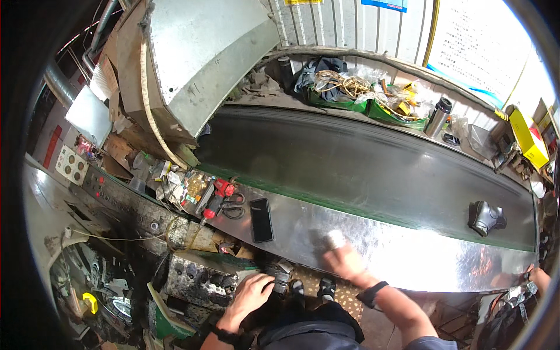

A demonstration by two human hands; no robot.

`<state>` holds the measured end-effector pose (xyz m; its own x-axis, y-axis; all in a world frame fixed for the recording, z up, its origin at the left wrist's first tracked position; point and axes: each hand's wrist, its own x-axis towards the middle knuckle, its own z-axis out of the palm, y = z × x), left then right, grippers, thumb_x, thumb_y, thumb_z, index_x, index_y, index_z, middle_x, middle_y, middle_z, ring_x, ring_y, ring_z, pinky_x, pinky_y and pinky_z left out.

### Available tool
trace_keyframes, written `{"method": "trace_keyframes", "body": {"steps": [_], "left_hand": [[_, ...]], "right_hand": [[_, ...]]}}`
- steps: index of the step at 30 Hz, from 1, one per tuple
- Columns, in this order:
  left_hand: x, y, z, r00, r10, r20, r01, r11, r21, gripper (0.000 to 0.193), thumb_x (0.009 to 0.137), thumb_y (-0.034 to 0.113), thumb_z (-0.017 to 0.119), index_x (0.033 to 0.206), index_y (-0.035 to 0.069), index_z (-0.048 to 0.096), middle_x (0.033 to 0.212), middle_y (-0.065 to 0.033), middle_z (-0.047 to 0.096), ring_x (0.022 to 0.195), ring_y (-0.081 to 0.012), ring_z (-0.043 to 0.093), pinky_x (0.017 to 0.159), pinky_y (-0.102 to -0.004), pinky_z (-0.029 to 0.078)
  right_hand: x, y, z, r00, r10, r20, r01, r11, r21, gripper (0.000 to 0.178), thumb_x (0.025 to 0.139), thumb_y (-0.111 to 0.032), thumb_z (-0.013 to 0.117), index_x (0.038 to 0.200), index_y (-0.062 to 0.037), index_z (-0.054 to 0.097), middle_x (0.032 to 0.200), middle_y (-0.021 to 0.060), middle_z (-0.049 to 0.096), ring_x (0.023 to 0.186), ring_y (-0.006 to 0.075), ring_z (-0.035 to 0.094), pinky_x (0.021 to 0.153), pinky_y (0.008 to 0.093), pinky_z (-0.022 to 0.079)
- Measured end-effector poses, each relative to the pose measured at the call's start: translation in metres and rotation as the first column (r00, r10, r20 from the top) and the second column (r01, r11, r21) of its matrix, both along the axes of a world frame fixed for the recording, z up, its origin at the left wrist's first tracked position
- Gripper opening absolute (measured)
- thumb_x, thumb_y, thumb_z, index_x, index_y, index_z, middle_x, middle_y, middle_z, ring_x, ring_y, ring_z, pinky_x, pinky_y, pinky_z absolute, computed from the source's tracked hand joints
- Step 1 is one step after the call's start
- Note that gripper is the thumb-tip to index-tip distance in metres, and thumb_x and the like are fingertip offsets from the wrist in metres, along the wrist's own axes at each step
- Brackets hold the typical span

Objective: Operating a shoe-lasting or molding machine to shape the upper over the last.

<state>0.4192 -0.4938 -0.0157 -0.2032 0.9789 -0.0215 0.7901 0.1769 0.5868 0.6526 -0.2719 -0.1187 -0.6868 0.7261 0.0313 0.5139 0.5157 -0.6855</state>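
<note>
My right hand (347,261) is over the shiny metal ledge in front of the belt, its fingers closed on a small whitish object (335,238). Motion blurs both, so the object's kind does not show. My left hand (251,297) is lower and to the left, beside a black-stained machine box (198,275), its fingers curled; whatever may be inside them is hidden. A black phone (261,220) lies flat on the ledge between my hands and a red power tool (219,198). Scissors (234,207) with dark handles rest by the tool.
A dark ankle boot (487,218) stands at the right on the dark conveyor belt (350,163). Another person's hand (540,279) reaches the ledge's right end. Green trays (402,121) of cords and clutter and a steel flask (438,116) line the back shelf. A metal hood (204,58) rises at left.
</note>
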Motion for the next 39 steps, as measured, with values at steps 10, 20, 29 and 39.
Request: {"method": "trace_keyframes", "body": {"steps": [10,20,29,39], "left_hand": [[-0.103,0.21,-0.022,0.977,-0.158,0.143,0.144,0.984,0.101,0.025,0.09,0.021,0.068,0.103,0.0,0.071,0.102,-0.0176,0.073,0.098,-0.0321,0.071,0.087,-0.0398,0.055],[-0.377,0.347,-0.08,0.878,0.398,-0.266,-0.44,0.89,-0.122,0.045,0.09,0.031,0.061,0.133,0.015,0.06,0.128,-0.0227,0.063,0.119,-0.0419,0.06,0.101,-0.0498,0.049],[-0.489,0.467,-0.156,0.828,0.292,-0.478,-0.292,0.953,0.076,0.059,0.092,0.025,0.065,0.14,-0.002,0.047,0.137,-0.0307,0.052,0.127,-0.0425,0.054,0.106,-0.0483,0.044],[-0.535,0.524,-0.136,0.838,0.042,-0.544,-0.183,0.961,-0.207,0.052,0.092,0.027,0.065,0.132,-0.004,0.053,0.123,-0.0291,0.062,0.116,-0.0432,0.061,0.098,-0.0499,0.049]], "right_hand": [[0.076,-0.031,-0.002,0.881,-0.001,0.474,-0.099,0.978,0.186,0.077,0.081,-0.043,0.073,0.148,-0.0167,0.047,0.161,0.0128,0.029,0.15,0.0393,0.023,0.119,0.0625,0.017],[0.159,-0.084,0.014,0.744,-0.46,0.484,0.455,0.88,0.138,0.079,0.082,-0.03,0.075,0.146,0.0004,0.04,0.148,0.0254,0.044,0.134,0.0433,0.044,0.109,0.0508,0.038],[0.112,-0.066,0.011,0.483,-0.774,0.409,0.836,0.547,0.047,0.075,0.081,-0.019,0.069,0.147,0.0006,0.04,0.106,0.0257,0.065,0.096,0.0421,0.064,0.085,0.0487,0.052],[0.072,-0.027,0.032,0.373,-0.744,0.553,0.852,0.511,0.113,0.043,0.082,-0.024,0.062,0.111,0.0061,0.055,0.09,0.0266,0.069,0.086,0.0453,0.067,0.079,0.0519,0.054]]}}
